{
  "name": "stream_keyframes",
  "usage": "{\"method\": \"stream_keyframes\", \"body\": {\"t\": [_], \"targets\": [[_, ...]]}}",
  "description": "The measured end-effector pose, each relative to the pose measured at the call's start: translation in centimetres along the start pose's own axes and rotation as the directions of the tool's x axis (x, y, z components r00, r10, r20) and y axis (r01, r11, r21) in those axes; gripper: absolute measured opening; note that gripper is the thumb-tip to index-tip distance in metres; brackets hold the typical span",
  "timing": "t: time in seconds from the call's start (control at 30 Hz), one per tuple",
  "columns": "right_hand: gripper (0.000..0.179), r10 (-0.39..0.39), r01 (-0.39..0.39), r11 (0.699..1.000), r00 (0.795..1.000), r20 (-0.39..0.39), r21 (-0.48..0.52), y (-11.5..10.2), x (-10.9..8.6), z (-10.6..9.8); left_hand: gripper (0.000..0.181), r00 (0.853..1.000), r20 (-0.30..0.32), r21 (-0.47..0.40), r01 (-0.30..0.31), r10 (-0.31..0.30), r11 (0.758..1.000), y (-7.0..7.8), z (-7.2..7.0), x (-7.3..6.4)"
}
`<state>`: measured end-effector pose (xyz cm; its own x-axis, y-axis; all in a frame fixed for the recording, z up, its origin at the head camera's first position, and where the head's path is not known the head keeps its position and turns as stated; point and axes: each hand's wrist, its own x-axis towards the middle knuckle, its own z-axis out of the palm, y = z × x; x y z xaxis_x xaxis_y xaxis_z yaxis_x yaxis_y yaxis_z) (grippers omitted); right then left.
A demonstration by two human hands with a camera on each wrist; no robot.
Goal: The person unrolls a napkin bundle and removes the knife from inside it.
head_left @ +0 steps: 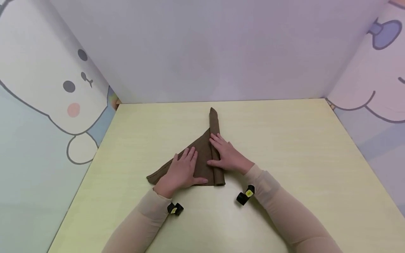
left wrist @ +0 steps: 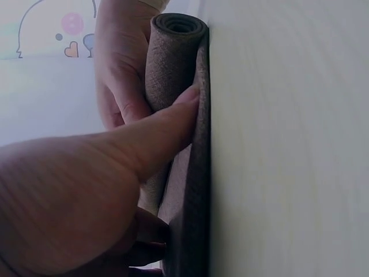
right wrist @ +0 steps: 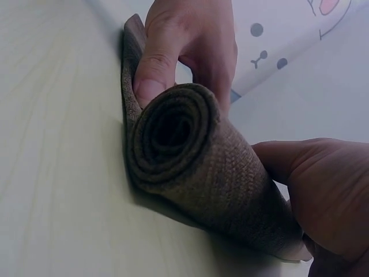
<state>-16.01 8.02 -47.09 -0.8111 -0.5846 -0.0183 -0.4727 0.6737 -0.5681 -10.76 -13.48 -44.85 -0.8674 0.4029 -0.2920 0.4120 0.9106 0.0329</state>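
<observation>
Pressed the brown, woven, triangular cloth (head_left: 204,147) to the pale wood-grained tabletop (head_left: 284,140) with the flat left hand (head_left: 180,172), grasping nothing; laid the right hand (head_left: 230,155), likewise ungripping, across the cloth's rolled edge (head_left: 214,121). Risked skewing or unwinding through uneven pressure.

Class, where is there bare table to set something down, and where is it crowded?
The table is bare from the right hand to its right edge, from the brown cloth to its left edge, and beyond the cloth to the pale panel. The middle is crowded: left hand and right hand on the cloth.
</observation>
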Motion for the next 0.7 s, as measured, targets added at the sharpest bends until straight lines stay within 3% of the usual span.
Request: {"method": "stream_keyframes", "body": {"t": [0.7], "targets": [[0.093,-0.003,0.003,1.000,1.000,0.018,-0.002,-0.09,0.07,-0.24,0.114,1.000,-0.006,0.016,-0.007,0.007,1.000,-0.52,-0.39,-0.40]]}}
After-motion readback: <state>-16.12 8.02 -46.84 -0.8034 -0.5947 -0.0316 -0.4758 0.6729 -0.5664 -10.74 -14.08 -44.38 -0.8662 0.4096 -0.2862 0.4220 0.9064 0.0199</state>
